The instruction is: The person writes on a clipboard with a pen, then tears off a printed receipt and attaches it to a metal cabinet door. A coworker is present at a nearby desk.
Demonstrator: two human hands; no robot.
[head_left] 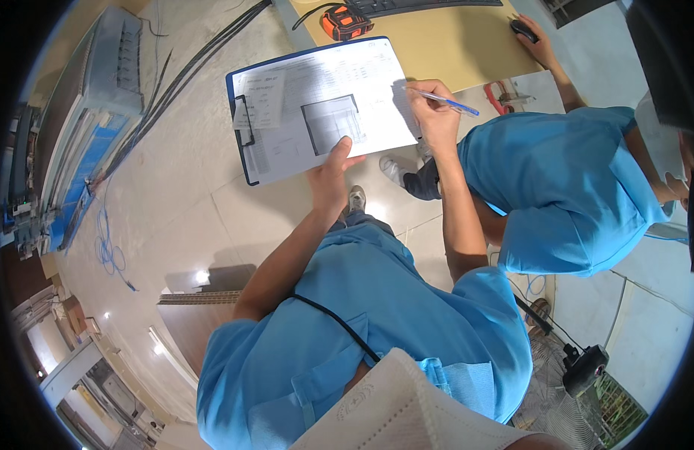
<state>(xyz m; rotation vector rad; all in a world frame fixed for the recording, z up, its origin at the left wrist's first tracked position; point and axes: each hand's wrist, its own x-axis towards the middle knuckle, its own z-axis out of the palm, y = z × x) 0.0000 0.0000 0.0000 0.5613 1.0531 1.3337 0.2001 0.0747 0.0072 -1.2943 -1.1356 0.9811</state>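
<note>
My left hand (333, 174) grips the lower edge of a blue clipboard (249, 178), its thumb lying on top of the papers. Printed sheets (380, 97) cover the board, one with a dark-framed drawing (332, 126). Under the black clip at the left sits a smaller slip of paper (263, 97). At the board's right edge, my right hand (434, 118) is closed around a pen (459, 106) with a blue end. The pen tilts down to the right, its other end by the sheet's right margin.
A co-worker in a blue shirt (579, 187) stands at right, a hand on a black mouse (524, 30). The yellow desk (444, 56) carries an orange-black tape measure (347, 22) and a keyboard (414, 6). Machinery (110, 67) stands left; cables cross the floor. A fan (583, 367) is lower right.
</note>
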